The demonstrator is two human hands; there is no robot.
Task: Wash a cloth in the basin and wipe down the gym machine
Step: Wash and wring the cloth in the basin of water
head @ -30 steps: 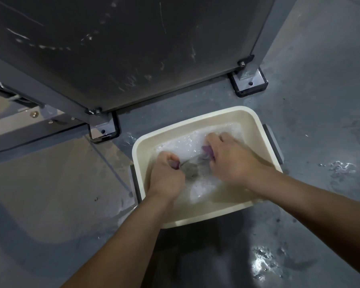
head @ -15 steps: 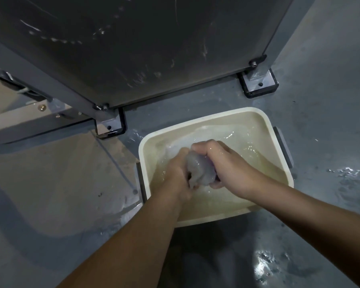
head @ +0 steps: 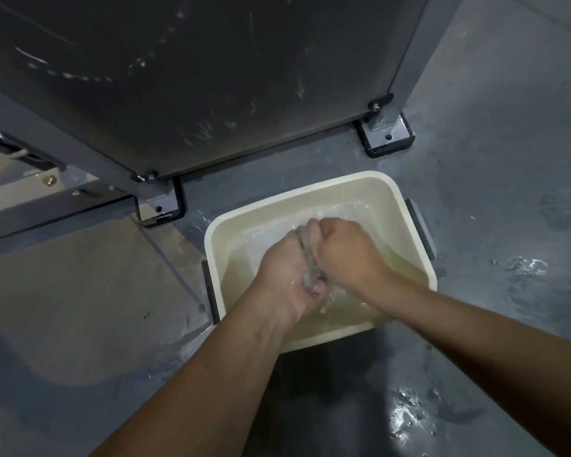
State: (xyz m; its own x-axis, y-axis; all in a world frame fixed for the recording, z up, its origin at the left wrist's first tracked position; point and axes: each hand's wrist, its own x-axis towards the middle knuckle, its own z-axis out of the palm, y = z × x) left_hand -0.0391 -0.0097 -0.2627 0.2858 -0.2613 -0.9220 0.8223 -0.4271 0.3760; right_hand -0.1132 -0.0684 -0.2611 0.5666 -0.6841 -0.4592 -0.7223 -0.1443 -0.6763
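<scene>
One cream basin (head: pixel 389 192) sits on the grey floor (head: pixel 508 159), part-filled with cloudy water; one grey cloth (head: pixel 307 255) is bunched above that water, between two hands. The left hand (head: pixel 285 275) is curled round the cloth's lower end; the right hand (head: pixel 346 252) is fisted round its upper end — both gripping tight, knuckles touching. One gym machine (head: pixel 195 77) stands just behind the basin, its dark panel scuffed; two of its bolted feet show — one (head: pixel 159 206) near the basin's left corner, one (head: pixel 386 135) beyond its far edge. Two wet patches glint on the floor at right.
</scene>
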